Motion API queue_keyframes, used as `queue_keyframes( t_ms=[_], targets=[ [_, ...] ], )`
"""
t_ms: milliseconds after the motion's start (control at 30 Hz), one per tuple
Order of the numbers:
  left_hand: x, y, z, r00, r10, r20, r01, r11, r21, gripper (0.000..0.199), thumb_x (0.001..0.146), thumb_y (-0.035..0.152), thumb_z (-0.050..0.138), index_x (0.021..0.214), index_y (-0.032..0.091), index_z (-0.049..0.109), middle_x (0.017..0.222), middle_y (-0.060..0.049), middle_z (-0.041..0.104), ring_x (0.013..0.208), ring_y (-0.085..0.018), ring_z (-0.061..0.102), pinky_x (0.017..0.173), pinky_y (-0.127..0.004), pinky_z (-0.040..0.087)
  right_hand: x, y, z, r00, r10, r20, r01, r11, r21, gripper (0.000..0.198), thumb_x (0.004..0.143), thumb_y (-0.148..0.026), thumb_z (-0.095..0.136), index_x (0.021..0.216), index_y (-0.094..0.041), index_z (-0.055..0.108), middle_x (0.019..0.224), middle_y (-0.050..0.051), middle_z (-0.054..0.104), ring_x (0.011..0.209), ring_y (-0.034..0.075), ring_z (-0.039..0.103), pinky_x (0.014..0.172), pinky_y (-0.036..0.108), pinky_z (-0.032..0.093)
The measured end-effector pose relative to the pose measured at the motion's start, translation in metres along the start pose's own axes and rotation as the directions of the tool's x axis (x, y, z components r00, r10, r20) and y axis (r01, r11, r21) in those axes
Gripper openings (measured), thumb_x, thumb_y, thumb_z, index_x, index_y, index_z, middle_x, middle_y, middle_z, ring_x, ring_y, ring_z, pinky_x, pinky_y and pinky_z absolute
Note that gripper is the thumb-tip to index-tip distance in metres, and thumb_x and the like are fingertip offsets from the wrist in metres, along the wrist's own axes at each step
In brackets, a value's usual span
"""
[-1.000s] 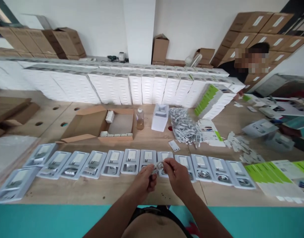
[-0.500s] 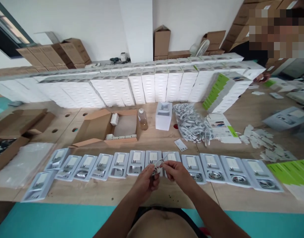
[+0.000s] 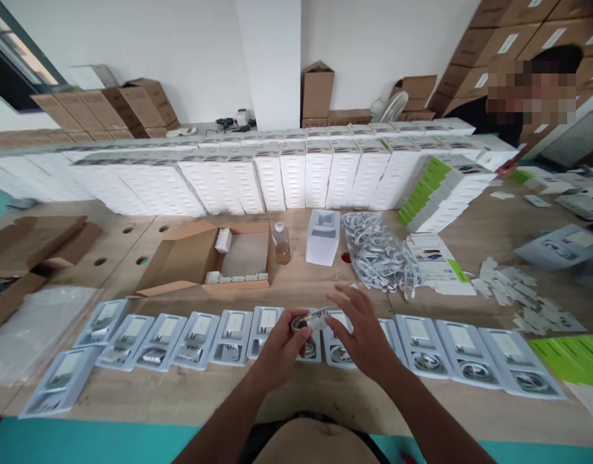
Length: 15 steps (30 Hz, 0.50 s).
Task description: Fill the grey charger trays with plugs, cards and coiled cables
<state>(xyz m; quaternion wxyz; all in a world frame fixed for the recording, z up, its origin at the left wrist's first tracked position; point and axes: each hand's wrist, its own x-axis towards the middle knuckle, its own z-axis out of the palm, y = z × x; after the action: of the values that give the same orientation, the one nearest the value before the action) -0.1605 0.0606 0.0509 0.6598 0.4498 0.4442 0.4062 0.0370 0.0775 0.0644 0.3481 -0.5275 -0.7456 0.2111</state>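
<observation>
Above tray row [image 3: 222, 335], left hand [image 3: 280, 345] grips coiled cable [image 3: 314, 320]; right hand [image 3: 361, 332] splayed loose beside it. Row's right-end trays [image 3: 517, 363] hold chargers [image 3: 416, 327], cable loops [image 3: 427, 362].

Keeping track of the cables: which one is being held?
The coil in the left hand; it alone is raised above the table, while the other cables visible lie in trays or the heap.

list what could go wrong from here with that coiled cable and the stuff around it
The coiled cable seems gripped by the left hand alone while the right hand is spread open, so it might spring loose. The bottle stands close beside the open carton; a knock could tip it over.
</observation>
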Motion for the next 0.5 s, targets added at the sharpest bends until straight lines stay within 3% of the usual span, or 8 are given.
queue_keyframes(
  t_ms=[67,133,367,500],
  targets=[
    [0.0012,0.0016,-0.0016,0.999,-0.007,-0.032,0.007,1.000,-0.006,0.039,0.084,0.037,0.063,0.116,0.018,0.050,0.081,-0.003,0.061,0.068,-0.012,0.055,0.060,-0.024,0.045,0.0043,0.0027,-0.0023,0.991,0.060,0.121,-0.066,0.997,0.044,0.022,0.094,-0.031,0.050,0.109,-0.024,0.065,0.108,0.008,0.067,0.103,0.023,0.060,0.090,0.038,0.047],
    [0.0035,0.0038,-0.0021,0.998,-0.048,-0.032,0.046,0.998,-0.032,0.043,0.081,0.035,0.067,0.117,0.018,0.049,0.083,-0.003,0.061,0.070,-0.013,0.057,0.057,-0.023,0.045,0.0052,0.0034,-0.0009,0.979,0.103,0.175,-0.118,0.990,0.079,0.021,0.095,-0.029,0.048,0.100,-0.024,0.068,0.094,0.005,0.069,0.089,0.020,0.063,0.080,0.033,0.048],
    [0.0098,0.0067,-0.0066,0.987,-0.147,0.060,0.149,0.989,-0.021,0.035,0.085,0.039,0.059,0.109,0.014,0.061,0.082,-0.006,0.064,0.068,-0.017,0.063,0.048,-0.023,0.044,-0.0004,-0.0007,0.0011,0.983,0.006,0.183,-0.011,1.000,0.028,0.023,0.097,-0.027,0.045,0.106,-0.024,0.066,0.097,0.005,0.068,0.091,0.019,0.061,0.081,0.032,0.046],
    [0.0093,0.0007,-0.0054,0.993,-0.091,-0.071,0.101,0.984,0.146,0.036,0.086,0.038,0.056,0.113,0.016,0.063,0.080,-0.005,0.067,0.064,-0.016,0.062,0.052,-0.024,0.047,0.0031,-0.0060,-0.0031,0.973,-0.074,0.219,0.129,0.960,-0.249,0.020,0.093,-0.023,0.049,0.097,-0.022,0.069,0.095,0.008,0.065,0.091,0.022,0.057,0.081,0.034,0.043]
  ],
)
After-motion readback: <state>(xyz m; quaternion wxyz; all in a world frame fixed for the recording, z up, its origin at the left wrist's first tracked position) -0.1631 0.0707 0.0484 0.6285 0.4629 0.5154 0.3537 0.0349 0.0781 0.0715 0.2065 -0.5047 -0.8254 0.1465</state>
